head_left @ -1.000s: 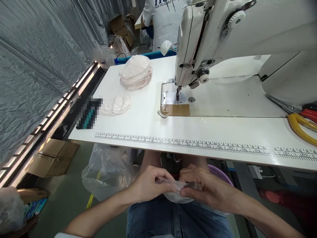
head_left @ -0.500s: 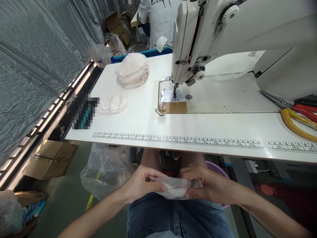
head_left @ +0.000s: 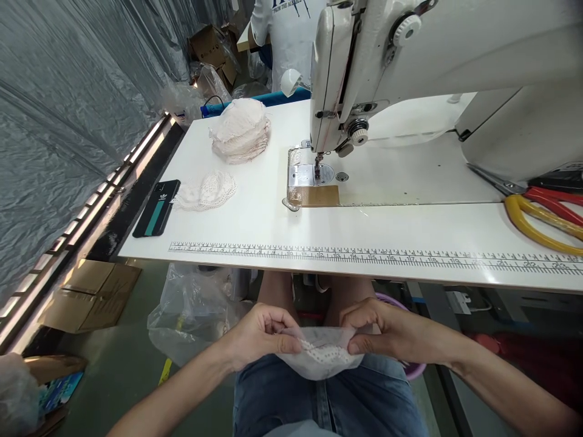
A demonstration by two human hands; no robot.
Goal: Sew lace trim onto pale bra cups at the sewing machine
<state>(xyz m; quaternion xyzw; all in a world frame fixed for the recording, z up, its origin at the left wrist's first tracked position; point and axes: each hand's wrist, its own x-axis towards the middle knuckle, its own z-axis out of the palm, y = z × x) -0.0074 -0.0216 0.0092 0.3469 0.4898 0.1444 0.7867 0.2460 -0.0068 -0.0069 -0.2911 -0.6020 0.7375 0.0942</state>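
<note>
Over my lap, a sheer white fabric piece with a lace edge is stretched between both hands. My left hand pinches its left end between thumb and curled fingers. At the other end, my right hand grips the fabric the same way. The lower part of the cloth hangs down in a shallow curve above the jeans. On the table beyond lie a flat lace piece and a stack of pale fabric pieces. The sewing machine stands above the needle plate, with no cloth under its needle.
A phone lies by the table's left edge. Yellow-handled scissors rest at the right. A printed ruler runs along the front edge. Below are a plastic bag, a cardboard box and a purple basket. Another person sits beyond.
My right hand has moved slightly right, apart from the left. The fabric between them is spread wider, and its lower edge hangs further down.
</note>
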